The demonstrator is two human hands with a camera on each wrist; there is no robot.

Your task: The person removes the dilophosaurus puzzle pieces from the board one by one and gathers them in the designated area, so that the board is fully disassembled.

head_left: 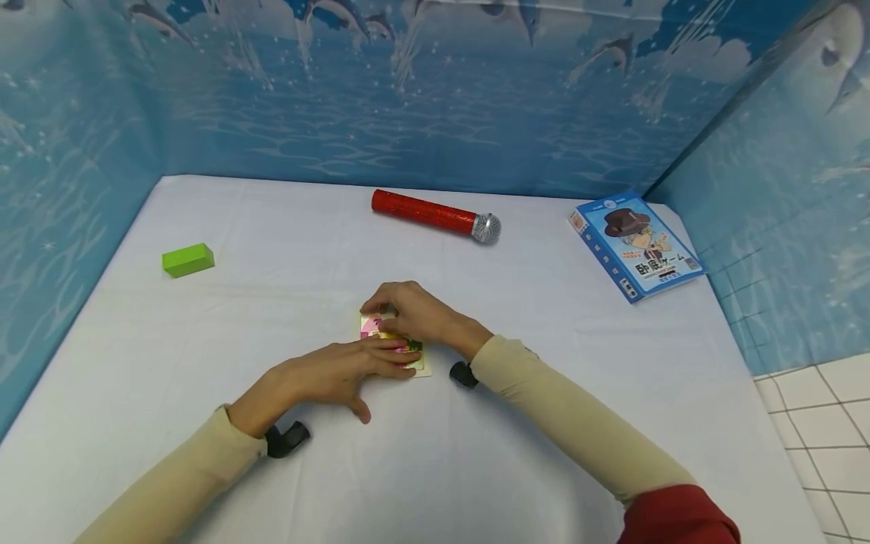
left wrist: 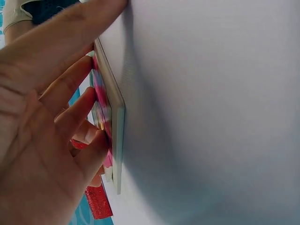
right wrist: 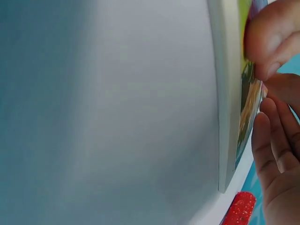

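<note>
While both hands press a small picture board [head_left: 421, 368] mid-table, left hand [head_left: 326, 374] flat-fingered, right hand [head_left: 418, 313] in a curled grip, the white table [head_left: 544, 317] sits walled by blue dolphin-print panels [head_left: 435, 98].

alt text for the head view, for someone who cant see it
Both hands, the left hand and right hand, rest on a small colourful board at the middle of a white table. Behind lie a red microphone, a green block and a blue box.
</note>
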